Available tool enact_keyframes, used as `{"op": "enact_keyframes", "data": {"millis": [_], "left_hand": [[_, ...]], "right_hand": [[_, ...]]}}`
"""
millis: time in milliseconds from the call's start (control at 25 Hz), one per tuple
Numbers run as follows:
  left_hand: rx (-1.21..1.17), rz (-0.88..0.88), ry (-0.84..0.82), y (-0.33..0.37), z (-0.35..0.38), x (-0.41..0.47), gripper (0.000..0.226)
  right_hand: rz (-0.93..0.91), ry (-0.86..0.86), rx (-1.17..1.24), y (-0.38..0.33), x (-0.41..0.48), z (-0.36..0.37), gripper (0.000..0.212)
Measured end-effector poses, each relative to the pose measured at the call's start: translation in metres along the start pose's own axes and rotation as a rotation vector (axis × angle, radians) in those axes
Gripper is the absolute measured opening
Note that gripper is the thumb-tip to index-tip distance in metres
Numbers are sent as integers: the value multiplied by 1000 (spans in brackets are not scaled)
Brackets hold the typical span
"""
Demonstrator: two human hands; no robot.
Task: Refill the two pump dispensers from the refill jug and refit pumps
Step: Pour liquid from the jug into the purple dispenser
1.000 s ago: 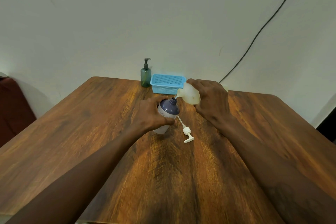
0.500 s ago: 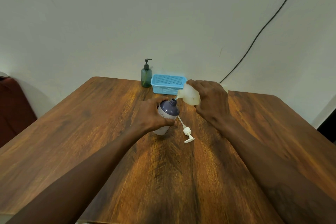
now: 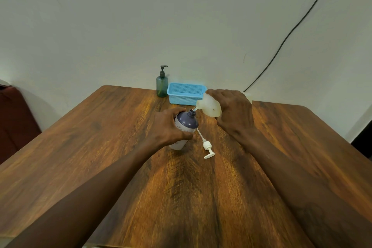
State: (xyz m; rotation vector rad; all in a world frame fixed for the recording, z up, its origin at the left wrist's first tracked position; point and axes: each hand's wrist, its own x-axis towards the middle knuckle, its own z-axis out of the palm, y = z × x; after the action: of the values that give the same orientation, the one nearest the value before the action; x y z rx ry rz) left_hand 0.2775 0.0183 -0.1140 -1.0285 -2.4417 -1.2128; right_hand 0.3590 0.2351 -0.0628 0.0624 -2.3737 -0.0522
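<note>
- Barely anything has moved since half a second ago: the refill jug (image 3: 209,106) is still tipped, its spout at the open neck of the purple dispenser (image 3: 186,123).
- The left hand (image 3: 169,129) has its fingers (image 3: 176,109) curled round the purple dispenser, which is tilted on the desk (image 3: 100,147).
- The right hand (image 3: 234,113) wraps its fingers over the jug.
- The white pump (image 3: 207,146) lies on the desk just beside the purple dispenser.
- The green dispenser (image 3: 162,85), its pump fitted, stands by the blue basket (image 3: 186,91) at the far edge.
</note>
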Motion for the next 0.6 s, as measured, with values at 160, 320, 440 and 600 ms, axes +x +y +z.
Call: {"op": "enact_keyframes", "data": {"millis": [160, 320, 440, 600], "left_hand": [[-9, 5, 4, -1, 0, -1, 82], [17, 12, -11, 0, -1, -2, 80], [15, 3, -15, 1, 0, -1, 81], [22, -5, -19, 4, 0, 0, 81]], "right_hand": [[-4, 2, -2, -1, -1, -1, 71], [-17, 3, 8, -2, -1, -3, 72], [-24, 22, 5, -2, -1, -4, 72], [-38, 31, 2, -2, -1, -5, 73]]}}
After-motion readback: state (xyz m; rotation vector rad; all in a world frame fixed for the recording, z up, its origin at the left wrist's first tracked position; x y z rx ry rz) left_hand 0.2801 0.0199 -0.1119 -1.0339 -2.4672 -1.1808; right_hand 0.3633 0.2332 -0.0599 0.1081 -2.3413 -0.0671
